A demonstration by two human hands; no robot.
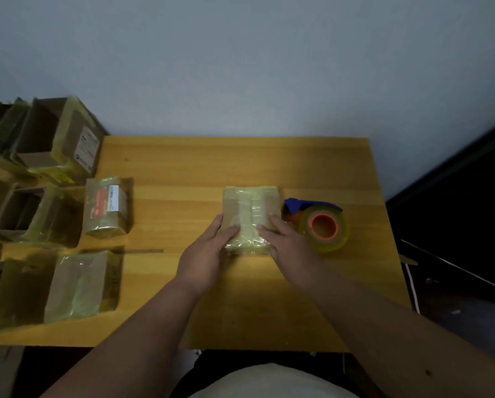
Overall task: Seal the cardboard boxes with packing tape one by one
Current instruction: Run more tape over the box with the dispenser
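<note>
wall point(240, 67): plain pale blue-grey | table point(240, 162): yellow wood | light: dim

No readable text for you here. White label on small taped box point(107, 206) beside red print: blurred. Label on larger box point(87, 149) at far left: illegible too.

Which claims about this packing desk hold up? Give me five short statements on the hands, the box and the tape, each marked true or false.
1. Both hands rest on the small tape-covered cardboard box at the middle of the wooden table. True: left hand, right hand.
2. The right hand grips the tape dispenser. False: the blue-handled dispenser with the orange-cored roll of clear tape sits untouched, right of the box.
3. The box's top already carries clear tape. True.
4. The other cardboard boxes are stacked at the table's right edge. False: they sit on the left.
5. The left hand is a fist. False: its fingers lie straight.
</note>
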